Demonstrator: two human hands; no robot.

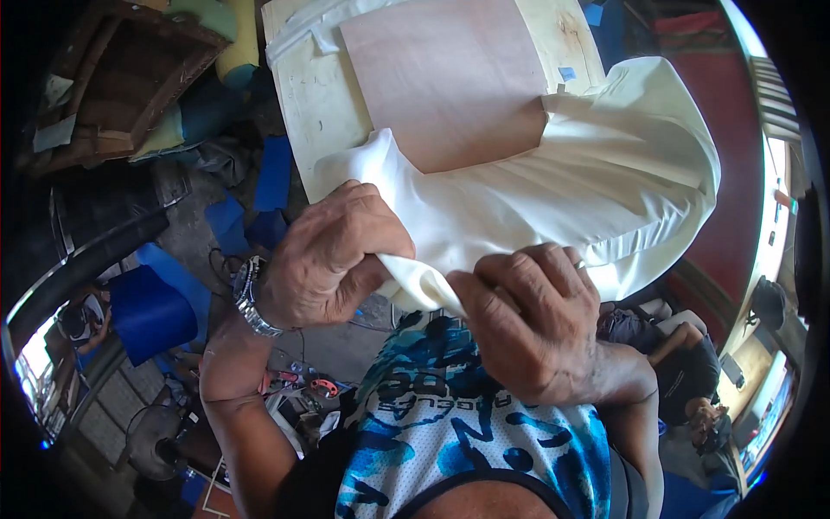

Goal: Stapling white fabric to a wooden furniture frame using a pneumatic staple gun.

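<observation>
A cream-white sheet of smooth upholstery material (519,203) drapes over the near side of a wooden panel piece (450,78) and hangs toward me. Between my hands its near edge is bunched and twisted into a short fold. My left hand (333,251), with a metal watch at the wrist, pinches the edge on one side. A little to the right, my right hand (536,320) grips the same edge, thumb against curled fingers. The material billows out on the right and is creased there. What lies beneath it is hidden.
At upper left stands an upturned wooden furniture frame (130,69) with yellow padding. Blue sheet pieces (151,311) lie on the left. A standing fan (156,441) is at lower left, red-handled tools (324,387) near my left elbow. Another person (692,363) sits at right.
</observation>
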